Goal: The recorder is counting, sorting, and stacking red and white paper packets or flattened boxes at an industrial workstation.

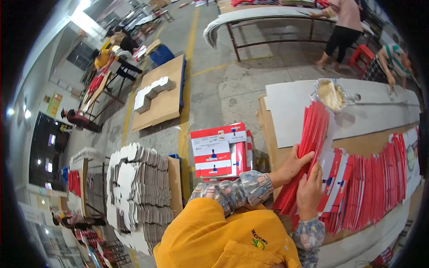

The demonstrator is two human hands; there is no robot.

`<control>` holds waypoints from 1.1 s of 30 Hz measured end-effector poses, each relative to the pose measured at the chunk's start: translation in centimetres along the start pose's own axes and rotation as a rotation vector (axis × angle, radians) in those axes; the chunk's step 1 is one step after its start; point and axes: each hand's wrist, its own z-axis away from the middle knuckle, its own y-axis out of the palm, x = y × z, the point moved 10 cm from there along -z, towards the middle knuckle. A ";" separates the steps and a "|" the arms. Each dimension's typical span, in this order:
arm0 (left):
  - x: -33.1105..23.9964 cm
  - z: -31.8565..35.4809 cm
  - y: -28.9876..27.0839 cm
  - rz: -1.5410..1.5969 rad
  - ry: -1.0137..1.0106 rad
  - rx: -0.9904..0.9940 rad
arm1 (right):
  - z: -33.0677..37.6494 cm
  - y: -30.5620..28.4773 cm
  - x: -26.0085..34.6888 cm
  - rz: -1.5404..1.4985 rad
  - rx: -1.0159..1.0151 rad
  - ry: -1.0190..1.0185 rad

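A thick bundle of flat red cartons (pixel 308 138) stands on edge, leaning, between my two hands over the worktable. My left hand (pixel 292 168) grips its left side, thumb across the front. Lower down, my right hand (pixel 309 191) is closed round the near right side. Just right of the bundle, a long row of similar red and white folded cartons (pixel 368 187) leans on the table. To the left, a stack of red and white printed cartons (pixel 214 154) with a blue bottle picture lies below table height.
A clear bag with tan contents (pixel 330 95) lies on a large white board (pixel 308 120). Tall piles of grey-white cut card (pixel 138 192) stand at my left. Beyond is a pallet with brown board (pixel 156 107). Two people work at the far right; others are at far-left tables.
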 end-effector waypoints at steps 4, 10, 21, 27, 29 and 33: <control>-0.9 2.5 -2.1 0.230 -0.124 0.017 | 0.8 1.8 4.2 -0.115 0.040 -0.069; -1.3 2.2 -4.1 0.213 -0.116 0.007 | 0.6 2.2 5.9 -0.303 0.031 -0.217; -12.7 -0.3 -2.5 -0.068 0.121 0.467 | -5.7 -14.3 5.9 0.561 -0.462 -0.288; -8.8 0.4 -1.4 -0.174 0.102 0.732 | -2.1 -10.7 4.6 0.163 -0.259 -0.014; -7.5 0.4 -1.3 -0.218 0.012 0.760 | -0.6 -9.7 4.5 0.189 -0.308 0.019; -4.1 -0.6 -2.2 -0.446 0.253 0.911 | 0.8 -4.5 3.3 0.266 -0.342 0.027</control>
